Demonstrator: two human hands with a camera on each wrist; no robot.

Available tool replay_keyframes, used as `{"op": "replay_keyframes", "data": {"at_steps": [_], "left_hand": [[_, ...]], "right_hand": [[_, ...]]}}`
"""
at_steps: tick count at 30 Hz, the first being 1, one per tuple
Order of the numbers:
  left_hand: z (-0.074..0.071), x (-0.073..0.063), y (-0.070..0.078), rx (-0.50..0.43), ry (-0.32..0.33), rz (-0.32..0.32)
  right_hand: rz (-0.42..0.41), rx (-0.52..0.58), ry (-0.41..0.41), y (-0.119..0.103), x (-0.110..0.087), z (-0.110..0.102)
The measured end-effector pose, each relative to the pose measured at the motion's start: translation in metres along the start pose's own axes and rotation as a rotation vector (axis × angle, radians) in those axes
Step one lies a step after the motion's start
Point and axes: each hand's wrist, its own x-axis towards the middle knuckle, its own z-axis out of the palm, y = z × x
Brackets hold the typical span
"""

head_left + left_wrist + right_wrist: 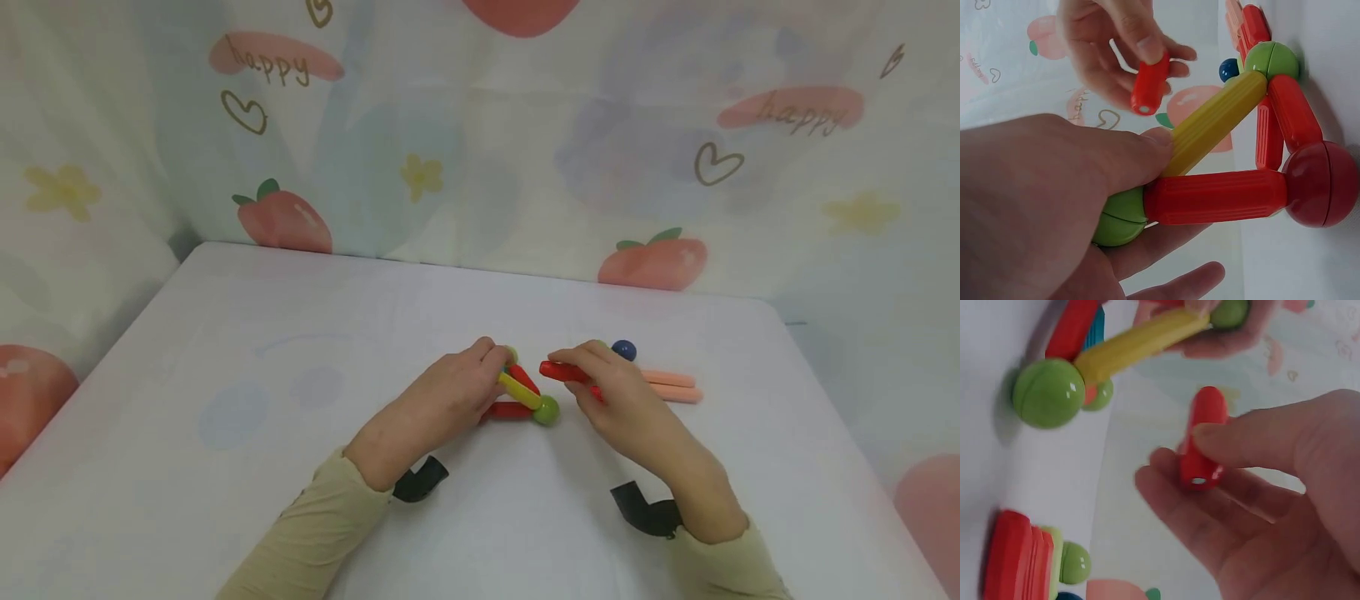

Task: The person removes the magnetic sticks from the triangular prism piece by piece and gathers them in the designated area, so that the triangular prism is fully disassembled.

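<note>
A small frame of magnetic rods and balls stands on the white table (480,533), built with a yellow rod (1219,122), several red rods and a dark red ball (1322,184). My left hand (457,387) grips its raised corner, a green ball (1121,219), with the thumb against the yellow rod's upper end. From there the yellow rod slopes down to another green ball (1049,394) resting on the table. Just right of the frame, my right hand (618,404) pinches a loose red magnetic rod (1205,440) between thumb and fingers, held up off the table.
Beyond the right hand lie peach rods (675,393) and a dark blue ball (624,350). More red rods (1010,556) and a green ball (1075,562) are grouped there. Behind the table hangs a printed cloth (480,167).
</note>
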Motion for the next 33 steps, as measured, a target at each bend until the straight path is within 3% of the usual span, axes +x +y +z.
{"op": "replay_keyframes", "data": {"at_steps": [7, 15, 26, 33], "left_hand": [[-0.001, 0.001, 0.002, -0.035, -0.030, -0.037], [0.000, 0.000, 0.001, -0.060, -0.001, -0.020], [-0.001, 0.001, 0.001, -0.062, -0.034, -0.034], [-0.002, 0.000, 0.002, -0.059, -0.048, -0.012]], "right_hand": [[0.190, -0.069, -0.133, 0.010, -0.007, -0.016], [0.233, -0.078, -0.173, 0.016, -0.010, -0.025], [0.302, -0.150, -0.354, 0.020, -0.013, -0.019], [0.344, -0.171, -0.393, 0.023, -0.011, -0.010]]}}
